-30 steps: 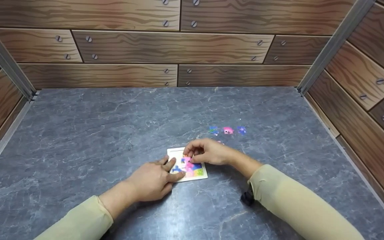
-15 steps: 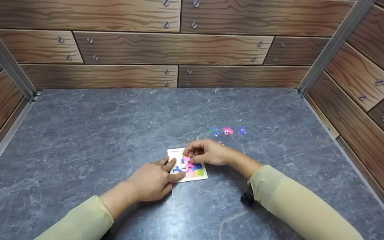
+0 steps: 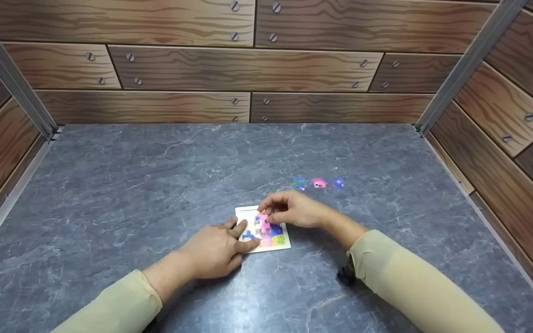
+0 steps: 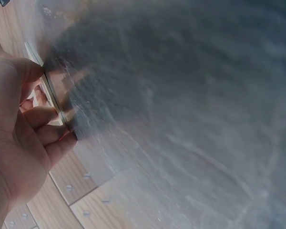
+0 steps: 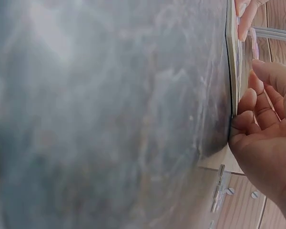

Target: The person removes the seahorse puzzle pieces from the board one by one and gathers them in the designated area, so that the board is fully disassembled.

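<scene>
A small jigsaw board [image 3: 247, 213] with a pale frame lies on the grey marbled table, partly filled with coloured pieces along its lower and right parts. My left hand [image 3: 213, 252] rests on its left side, fingers spread across the frame and the pieces. Over the board, my right hand [image 3: 296, 210] pinches a pink puzzle piece [image 3: 265, 223] between thumb and fingers. From the right wrist view, that pink piece [image 5: 254, 43] stands tilted, raised off the board's face, while the other fingers curl by the board's edge [image 5: 233, 62].
Three loose puzzle pieces lie in a row beyond my right hand: a blue-green one [image 3: 299, 182], a pink one with an eye [image 3: 319, 183] and a blue one [image 3: 337, 183]. Wood-patterned panels [image 3: 178, 69] wall in the table at the back and sides.
The pink piece in my right hand has turned and shifted slightly toward the board's far side. My left hand keeps its place on the board. The head view has shifted a little.
</scene>
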The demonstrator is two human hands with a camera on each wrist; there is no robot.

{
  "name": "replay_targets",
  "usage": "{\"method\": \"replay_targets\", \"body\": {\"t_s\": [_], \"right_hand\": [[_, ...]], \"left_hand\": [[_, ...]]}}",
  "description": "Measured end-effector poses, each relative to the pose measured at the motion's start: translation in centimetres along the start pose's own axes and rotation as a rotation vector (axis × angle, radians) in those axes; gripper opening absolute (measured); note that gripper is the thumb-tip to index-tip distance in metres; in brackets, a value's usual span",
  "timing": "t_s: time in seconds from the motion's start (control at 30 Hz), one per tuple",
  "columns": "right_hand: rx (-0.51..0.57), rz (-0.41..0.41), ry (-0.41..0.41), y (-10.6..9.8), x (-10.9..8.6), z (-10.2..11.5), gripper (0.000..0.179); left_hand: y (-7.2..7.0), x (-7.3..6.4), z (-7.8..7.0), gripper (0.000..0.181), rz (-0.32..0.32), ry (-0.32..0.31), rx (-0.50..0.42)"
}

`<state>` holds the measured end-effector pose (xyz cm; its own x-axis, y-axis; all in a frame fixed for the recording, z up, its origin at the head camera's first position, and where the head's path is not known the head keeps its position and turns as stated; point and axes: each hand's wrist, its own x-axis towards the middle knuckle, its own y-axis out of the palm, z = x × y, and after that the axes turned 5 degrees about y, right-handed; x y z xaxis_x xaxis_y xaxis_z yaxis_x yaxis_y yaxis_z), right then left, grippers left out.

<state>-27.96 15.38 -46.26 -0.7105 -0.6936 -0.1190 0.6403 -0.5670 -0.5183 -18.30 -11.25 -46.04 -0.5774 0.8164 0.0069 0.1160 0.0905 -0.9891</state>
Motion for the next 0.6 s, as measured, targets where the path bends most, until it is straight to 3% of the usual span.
{"method": "replay_targets", "body": {"t_s": [0.6], "right_hand": [[-0.070,-0.096,-0.005,-2.9,-2.2,0.8,0.027]], "left_hand": [[0.0,0.1,0.0,0.046,0.008,-0.009,0.001]]}}
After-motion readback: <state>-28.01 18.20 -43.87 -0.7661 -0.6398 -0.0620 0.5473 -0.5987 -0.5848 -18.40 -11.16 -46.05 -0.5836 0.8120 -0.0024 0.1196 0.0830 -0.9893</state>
